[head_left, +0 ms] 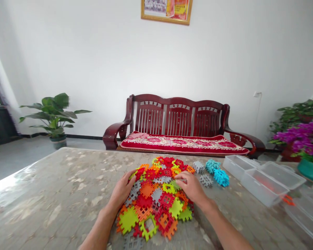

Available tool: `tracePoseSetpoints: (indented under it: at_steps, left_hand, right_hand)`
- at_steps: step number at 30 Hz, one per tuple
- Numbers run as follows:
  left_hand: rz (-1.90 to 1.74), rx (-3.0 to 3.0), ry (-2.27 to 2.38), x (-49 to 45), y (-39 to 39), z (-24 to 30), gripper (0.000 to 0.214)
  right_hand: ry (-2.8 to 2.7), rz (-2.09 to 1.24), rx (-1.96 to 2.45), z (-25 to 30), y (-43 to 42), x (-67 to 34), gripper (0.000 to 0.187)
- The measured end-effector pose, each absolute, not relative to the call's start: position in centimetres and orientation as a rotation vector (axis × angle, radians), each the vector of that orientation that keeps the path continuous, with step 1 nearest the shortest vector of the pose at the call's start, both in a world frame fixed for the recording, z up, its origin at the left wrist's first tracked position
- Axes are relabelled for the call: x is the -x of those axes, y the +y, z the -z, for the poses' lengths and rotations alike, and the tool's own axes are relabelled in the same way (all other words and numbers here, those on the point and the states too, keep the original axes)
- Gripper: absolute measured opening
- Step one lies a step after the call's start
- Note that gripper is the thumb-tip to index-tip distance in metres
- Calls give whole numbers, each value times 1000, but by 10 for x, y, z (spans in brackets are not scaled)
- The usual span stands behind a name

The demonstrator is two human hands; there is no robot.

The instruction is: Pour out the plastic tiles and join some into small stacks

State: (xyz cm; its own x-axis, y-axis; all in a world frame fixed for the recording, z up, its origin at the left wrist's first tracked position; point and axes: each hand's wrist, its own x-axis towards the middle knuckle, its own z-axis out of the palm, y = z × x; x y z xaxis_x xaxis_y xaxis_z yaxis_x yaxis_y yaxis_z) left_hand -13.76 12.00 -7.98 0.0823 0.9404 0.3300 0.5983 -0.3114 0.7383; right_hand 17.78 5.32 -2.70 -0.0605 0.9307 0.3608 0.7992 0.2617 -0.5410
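A heap of flat interlocking plastic building tiles with notched edges lies in front of me, in red, orange, lime green and grey. My left hand rests at the heap's left side, fingers stretched out and thumb apart, next to a small lime tile. On the right side, my right hand reaches over the heap with its fingers bent together. Its fingertips are close to a light green tile; what they pinch, if anything, is hidden.
Right of the heap stand grey stacks of tiles and blue stacks. Beyond them are clear plastic boxes and an orange piece on the patterned tabletop. A wooden bench stands behind; purple flowers are at right.
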Motion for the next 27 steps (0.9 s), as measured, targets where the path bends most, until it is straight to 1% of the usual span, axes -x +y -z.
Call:
tracePoseSetpoints:
  at_steps: [2,4,7,9,13,15,20,23,27]
  left_hand:
    - [-1112,-1957,1522,138,119,80,46]
    - [-1114,-1967,1521,138,119,79,46]
    - [-1122,-1971,1502,137,117,77,45]
    - [-1121,-1960,1501,136,116,75,44]
    - [-1108,-1953,1509,136,115,73,44]
    - [-1104,-1956,1503,136,114,72,44]
    - [-1086,-1961,1502,136,115,72,45]
    - [-1081,-1962,1502,136,115,73,46]
    - [-1061,-1966,1501,137,115,74,46]
  right_hand:
    - [-1962,-319,1533,18,62,-151,17]
    - [-2056,-287,1563,11,69,-131,16]
    - [-2173,-209,1694,5,77,-114,25]
    - [-2217,-157,1769,5,79,-109,27]
    - [-2281,15,1801,11,80,-103,18]
    - [-2315,98,1799,14,78,-101,16]
    - [-2320,201,1724,14,74,-105,21]
    - [-2209,136,1695,7,77,-118,24]
    - [-1964,-110,1701,4,94,-151,28]
